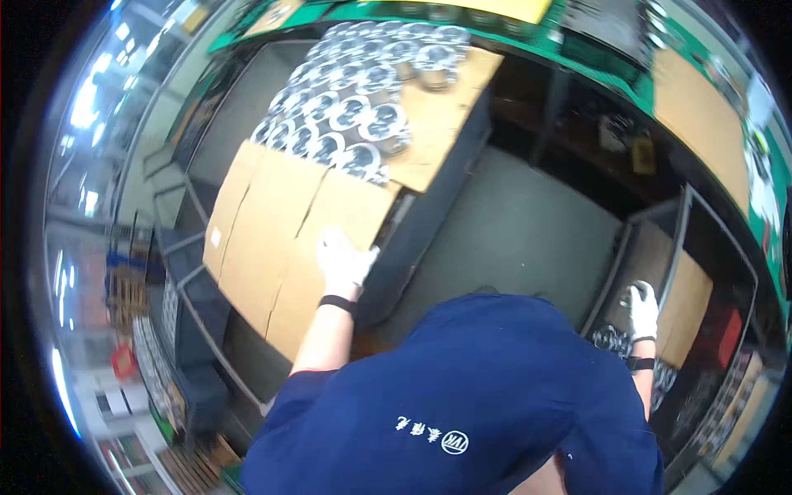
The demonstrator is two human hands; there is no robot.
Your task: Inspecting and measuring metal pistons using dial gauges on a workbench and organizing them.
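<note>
My left hand (pixel 342 260), in a white glove with a black wristband, lies on the right edge of a brown cardboard sheet (pixel 272 239), fingers curled over that edge. The sheet covers the near part of a stack. Beyond it, several shiny round metal parts (pixel 355 107) stand in rows on another cardboard layer (pixel 437 124). My right hand (pixel 642 309), also gloved, grips the metal rail of a cart (pixel 678 247) at the right. More shiny round parts (pixel 615 338) sit just below that hand. My blue shirt fills the lower middle.
A grey floor (pixel 511 231) lies between the stack and the cart. A cardboard sheet (pixel 691 305) stands inside the cart. Metal racks (pixel 194 305) run along the left. Green-edged shelving with cardboard (pixel 701 115) spans the top right.
</note>
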